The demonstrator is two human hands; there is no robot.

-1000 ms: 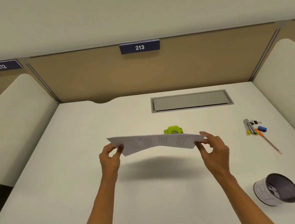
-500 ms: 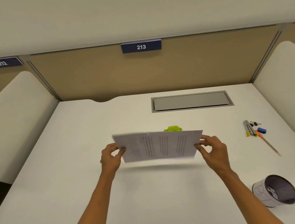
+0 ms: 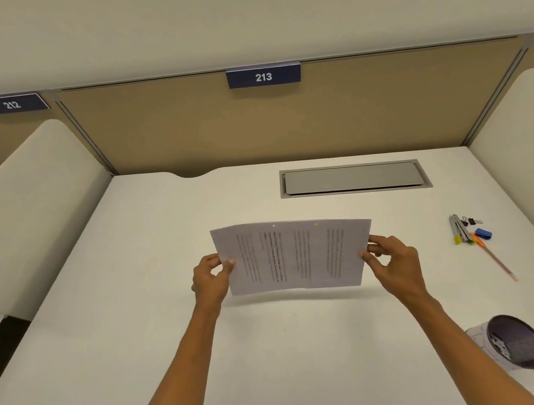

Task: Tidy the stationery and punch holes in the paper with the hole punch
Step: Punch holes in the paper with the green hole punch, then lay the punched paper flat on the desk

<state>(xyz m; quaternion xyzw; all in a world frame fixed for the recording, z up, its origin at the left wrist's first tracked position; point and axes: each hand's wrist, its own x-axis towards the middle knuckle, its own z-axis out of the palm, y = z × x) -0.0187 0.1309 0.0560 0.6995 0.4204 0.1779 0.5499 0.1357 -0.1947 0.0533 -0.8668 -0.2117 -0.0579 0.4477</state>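
Observation:
A printed sheet of paper (image 3: 292, 255) is held up above the middle of the white desk, its face tilted toward me, with two small holes near its top edge. My left hand (image 3: 212, 275) pinches its left edge and my right hand (image 3: 391, 261) pinches its right edge. The green hole punch is hidden behind the sheet. At the right of the desk lie pens and a highlighter (image 3: 460, 233), black binder clips (image 3: 471, 220), a blue eraser (image 3: 483, 233) and a pencil (image 3: 498, 260).
A mesh pen cup (image 3: 510, 343) lies on its side at the front right. A grey cable hatch (image 3: 355, 178) is set into the desk at the back. Padded dividers (image 3: 32, 201) stand at both sides, a tan panel behind.
The sheet has been tipped up from nearly flat to facing me, and it now covers the green hole punch that showed above it before.

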